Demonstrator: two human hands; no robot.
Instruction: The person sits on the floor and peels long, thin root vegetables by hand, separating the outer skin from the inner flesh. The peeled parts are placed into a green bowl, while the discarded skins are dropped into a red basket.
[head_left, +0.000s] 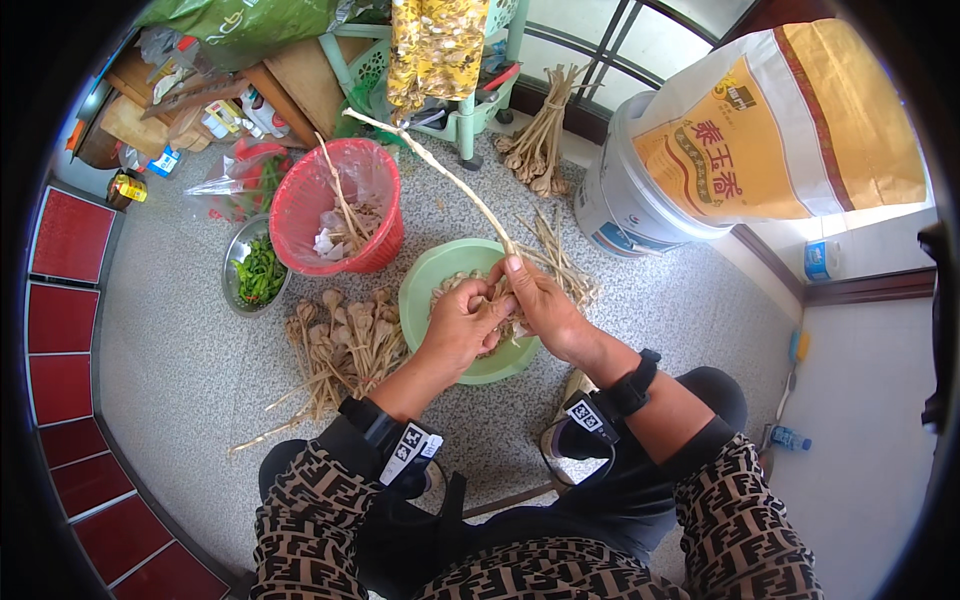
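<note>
Over a light green plastic basin (420, 300), both hands are at the root end of a dried garlic stalk (450, 174). My right hand (544, 304) grips the stalk near its base, and the long stem points up and to the left. Pressed against the garlic at the stalk's lower end are the thumb and fingers of my left hand (466, 319); the bulb is mostly hidden by the fingers. Loose garlic cloves (452, 283) lie in the basin. Left of it rests a pile of dried garlic bulbs with stalks (360, 330). Cut stalks (559, 259) lie just beyond the basin to the right.
A red plastic basket (386, 232) with a liner holds stalks and peelings. Beside it stands a metal bowl (231, 289) of green peppers. A tied garlic bunch (550, 127) leans near a white bucket (637, 217) with a large sack (757, 127) on it.
</note>
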